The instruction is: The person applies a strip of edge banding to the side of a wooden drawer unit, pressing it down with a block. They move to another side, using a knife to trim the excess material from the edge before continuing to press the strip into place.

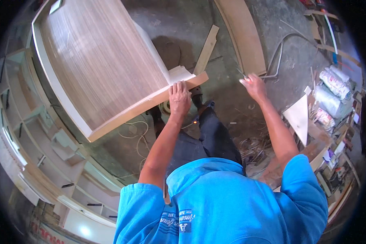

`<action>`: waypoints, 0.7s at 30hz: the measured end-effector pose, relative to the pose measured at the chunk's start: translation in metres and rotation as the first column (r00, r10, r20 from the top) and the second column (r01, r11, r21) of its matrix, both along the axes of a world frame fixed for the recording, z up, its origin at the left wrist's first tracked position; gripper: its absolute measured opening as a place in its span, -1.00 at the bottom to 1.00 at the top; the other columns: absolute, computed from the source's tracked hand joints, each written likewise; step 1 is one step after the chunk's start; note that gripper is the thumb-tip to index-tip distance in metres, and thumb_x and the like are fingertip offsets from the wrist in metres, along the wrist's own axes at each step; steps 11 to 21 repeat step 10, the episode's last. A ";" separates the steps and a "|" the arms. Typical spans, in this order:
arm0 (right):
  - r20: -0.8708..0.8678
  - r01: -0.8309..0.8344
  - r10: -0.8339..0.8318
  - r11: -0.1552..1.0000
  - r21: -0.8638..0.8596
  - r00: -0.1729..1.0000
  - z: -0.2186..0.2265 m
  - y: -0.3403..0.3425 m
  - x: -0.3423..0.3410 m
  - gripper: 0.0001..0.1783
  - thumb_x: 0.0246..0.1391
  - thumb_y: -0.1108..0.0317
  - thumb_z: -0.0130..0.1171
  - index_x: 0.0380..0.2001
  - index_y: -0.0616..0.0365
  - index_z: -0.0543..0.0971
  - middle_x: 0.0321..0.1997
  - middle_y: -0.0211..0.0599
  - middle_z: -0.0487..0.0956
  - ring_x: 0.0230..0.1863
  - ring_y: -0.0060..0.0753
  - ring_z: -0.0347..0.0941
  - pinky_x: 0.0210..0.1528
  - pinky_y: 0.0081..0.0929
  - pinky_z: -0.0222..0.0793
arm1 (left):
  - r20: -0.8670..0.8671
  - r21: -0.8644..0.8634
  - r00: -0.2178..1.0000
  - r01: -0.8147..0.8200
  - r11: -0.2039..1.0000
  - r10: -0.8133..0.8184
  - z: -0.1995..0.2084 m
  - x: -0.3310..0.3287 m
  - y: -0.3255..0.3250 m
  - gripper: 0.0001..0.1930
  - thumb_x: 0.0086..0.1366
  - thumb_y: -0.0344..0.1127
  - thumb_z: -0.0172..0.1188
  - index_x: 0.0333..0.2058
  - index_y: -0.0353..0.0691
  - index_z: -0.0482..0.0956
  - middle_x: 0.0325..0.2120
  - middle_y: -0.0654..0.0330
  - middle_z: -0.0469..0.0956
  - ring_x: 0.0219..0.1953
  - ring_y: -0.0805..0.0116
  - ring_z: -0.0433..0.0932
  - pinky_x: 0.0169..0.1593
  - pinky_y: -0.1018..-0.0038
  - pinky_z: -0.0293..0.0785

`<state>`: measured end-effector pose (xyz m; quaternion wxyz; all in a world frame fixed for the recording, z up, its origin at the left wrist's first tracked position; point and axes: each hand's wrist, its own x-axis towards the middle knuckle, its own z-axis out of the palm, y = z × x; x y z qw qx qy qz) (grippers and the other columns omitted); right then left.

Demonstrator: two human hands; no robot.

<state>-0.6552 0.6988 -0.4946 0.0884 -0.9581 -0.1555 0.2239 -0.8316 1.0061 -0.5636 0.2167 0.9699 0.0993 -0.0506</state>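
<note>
A large wood-grain panel (97, 53) with pale raised edges lies in front of me to the left. Along its near side runs a tan wooden edge strip (130, 112), whose right end juts past the panel's corner. My left hand (179, 99) grips this strip near that corner, fingers curled over the top. White sheet material (179, 74) sticks out just beyond my fingers. Off to the right, my right hand (254, 86) is closed round a small tool with a thin pointed metal tip (241, 73); its handle is hidden in the fingers. The tool is apart from the panel.
A curved brown board (246, 36) and a narrow plank (206, 49) lie on the concrete floor ahead. Wrapped bundles (333, 95) and scrap wood fill the right side. White cabinet frames (65, 142) stand at left. A loose cord (140, 136) lies near my feet.
</note>
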 end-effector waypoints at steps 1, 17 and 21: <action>-0.017 0.040 -0.040 0.999 0.022 0.999 -0.002 -0.024 -0.013 -0.55 0.16 -0.04 0.30 -0.35 0.20 0.53 -0.29 -0.01 0.54 -0.19 0.21 0.51 -0.18 0.04 0.39 | -0.048 0.023 0.998 0.031 0.999 -0.030 -0.004 0.011 -0.006 -0.42 0.15 -0.19 0.32 0.09 -0.38 0.44 0.02 -0.06 0.44 0.16 -0.03 0.39 0.27 0.11 0.26; -0.334 0.320 -0.317 0.946 -0.050 0.887 -0.032 -0.156 -0.127 -0.44 0.10 0.11 0.36 0.15 0.06 0.57 0.11 0.03 0.59 0.07 0.11 0.53 0.13 -0.08 0.45 | -0.202 0.195 0.961 0.227 0.954 -0.187 -0.028 0.029 -0.009 -0.52 -0.01 -0.20 0.36 -0.11 -0.26 0.50 -0.14 0.01 0.40 0.01 0.04 0.42 0.09 0.13 0.36; -0.334 0.320 -0.317 0.946 -0.050 0.887 -0.032 -0.156 -0.127 -0.44 0.10 0.11 0.36 0.15 0.06 0.57 0.11 0.03 0.59 0.07 0.11 0.53 0.13 -0.08 0.45 | -0.202 0.195 0.961 0.227 0.954 -0.187 -0.028 0.029 -0.009 -0.52 -0.01 -0.20 0.36 -0.11 -0.26 0.50 -0.14 0.01 0.40 0.01 0.04 0.42 0.09 0.13 0.36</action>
